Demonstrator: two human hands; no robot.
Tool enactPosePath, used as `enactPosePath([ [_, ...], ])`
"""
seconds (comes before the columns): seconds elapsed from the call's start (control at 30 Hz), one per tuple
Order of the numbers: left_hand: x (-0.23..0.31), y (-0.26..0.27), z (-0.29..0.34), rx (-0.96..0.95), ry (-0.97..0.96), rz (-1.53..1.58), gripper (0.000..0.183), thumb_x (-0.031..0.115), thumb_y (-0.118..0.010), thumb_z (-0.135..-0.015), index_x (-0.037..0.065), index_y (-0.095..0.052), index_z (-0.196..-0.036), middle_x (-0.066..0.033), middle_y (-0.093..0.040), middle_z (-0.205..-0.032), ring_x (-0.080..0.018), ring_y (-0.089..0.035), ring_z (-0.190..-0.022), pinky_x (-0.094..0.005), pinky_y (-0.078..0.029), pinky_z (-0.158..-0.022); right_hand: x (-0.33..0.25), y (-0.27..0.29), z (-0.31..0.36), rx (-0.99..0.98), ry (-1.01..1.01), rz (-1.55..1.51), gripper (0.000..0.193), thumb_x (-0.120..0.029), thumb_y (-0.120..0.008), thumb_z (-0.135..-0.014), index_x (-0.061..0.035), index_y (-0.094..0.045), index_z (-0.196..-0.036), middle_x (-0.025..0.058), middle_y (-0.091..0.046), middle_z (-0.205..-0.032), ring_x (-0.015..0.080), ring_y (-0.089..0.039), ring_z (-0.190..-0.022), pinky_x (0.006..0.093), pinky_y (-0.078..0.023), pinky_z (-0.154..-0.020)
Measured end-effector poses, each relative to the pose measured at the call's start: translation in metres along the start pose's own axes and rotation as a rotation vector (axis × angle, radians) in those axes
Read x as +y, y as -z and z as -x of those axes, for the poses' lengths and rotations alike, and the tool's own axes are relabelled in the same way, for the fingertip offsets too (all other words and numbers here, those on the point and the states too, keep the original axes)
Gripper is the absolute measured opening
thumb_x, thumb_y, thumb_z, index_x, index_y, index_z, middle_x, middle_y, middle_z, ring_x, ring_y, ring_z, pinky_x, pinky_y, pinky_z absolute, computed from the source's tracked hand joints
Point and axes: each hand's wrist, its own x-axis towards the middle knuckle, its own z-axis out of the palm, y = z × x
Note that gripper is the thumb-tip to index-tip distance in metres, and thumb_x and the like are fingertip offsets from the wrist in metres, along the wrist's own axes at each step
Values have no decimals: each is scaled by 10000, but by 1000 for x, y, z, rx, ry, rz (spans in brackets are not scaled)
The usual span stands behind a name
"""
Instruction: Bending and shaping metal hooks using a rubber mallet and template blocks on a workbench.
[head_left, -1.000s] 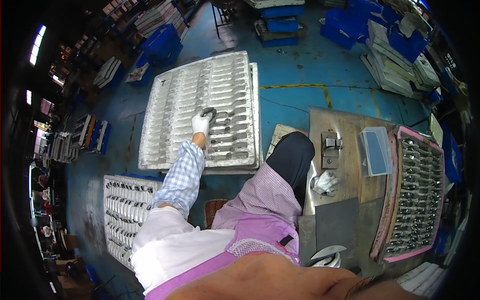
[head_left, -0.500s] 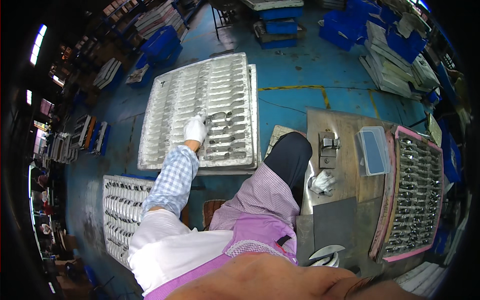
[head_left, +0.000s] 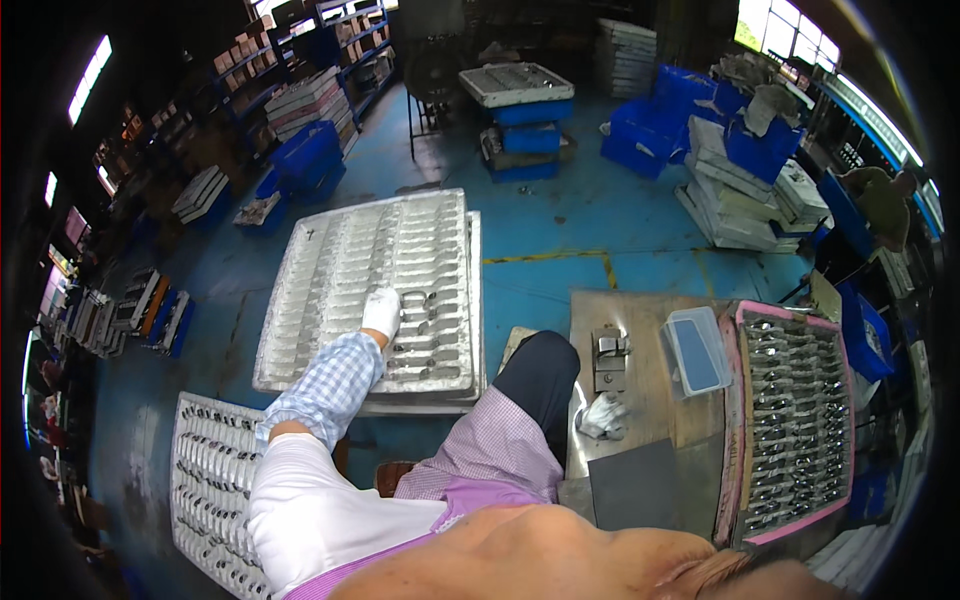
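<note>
My left hand (head_left: 382,312), in a white glove, reaches over a white moulded tray (head_left: 335,255) in front of me. Its fingers are closed at the end of a small loop-shaped metal part (head_left: 413,301), which lies over the tray's right column. Below that part, several grey metal parts (head_left: 425,358) rest in the slots of the same column. The exact grip is partly hidden by the glove. My right hand and forearm do not show. A crumpled white glove (head_left: 602,418) lies on the wooden bench (head_left: 640,318) to the right.
The bench bears a metal fixture (head_left: 609,362), a clear plastic box (head_left: 698,350), a dark sheet (head_left: 647,482) and a pink-edged tray (head_left: 848,430) of shiny metal parts. Another filled tray (head_left: 215,455) stands at lower left. Blue crates (head_left: 640,140) and stacked trays (head_left: 728,190) stand farther off.
The view has tilted up, so the tray and bench sit lower in the picture. My left hand stays at the same part of the tray, beside the loop-shaped metal part.
</note>
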Motion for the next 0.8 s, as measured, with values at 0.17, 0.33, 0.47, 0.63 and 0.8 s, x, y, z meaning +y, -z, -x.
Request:
enactPosePath([
  [0.17,-9,10,-7,-130,-214,100,109,71,-657,-703,-18,-687,-758,-238,-666,-760,-380,-683,-753,-450,-546,-711,-3,24,-15,51,255,-265,253,-137,-580,-943,8,-665,-1132,203,-676,-1078,349,-640,-1000,426,-497,-927],
  [0.33,-23,9,-10,-30,-261,227,113,84,-610,-755,-12,-666,-742,-242,-669,-776,-391,-680,-797,-459,-539,-742,-1,19,-13,70,255,-226,236,-142,-579,-957,-14,-671,-1132,194,-683,-1053,332,-650,-975,417,-516,-892],
  [0.47,-21,10,-24,-139,102,338,261,243,-655,-814,-14,-686,-785,-256,-691,-858,-400,-684,-895,-472,-539,-790,8,7,-13,89,188,-228,239,-148,-573,-958,-23,-671,-1136,189,-678,-1064,331,-647,-975,415,-515,-886],
  [0.63,-44,-14,-57,-304,506,389,418,417,-664,-793,57,-749,-987,-239,-699,-1037,-401,-677,-992,-461,-542,-845,11,4,-12,162,192,-300,249,-150,-564,-951,-29,-667,-1142,186,-662,-1094,337,-632,-999,427,-500,-897],
  [0.8,-11,-28,-72,-395,434,404,384,389,-666,-800,42,-753,-941,-225,-705,-1028,-390,-679,-1003,-444,-548,-842,10,6,-5,251,179,-294,260,-152,-555,-944,-35,-663,-1149,183,-646,-1124,343,-617,-1022,439,-486,-908],
])
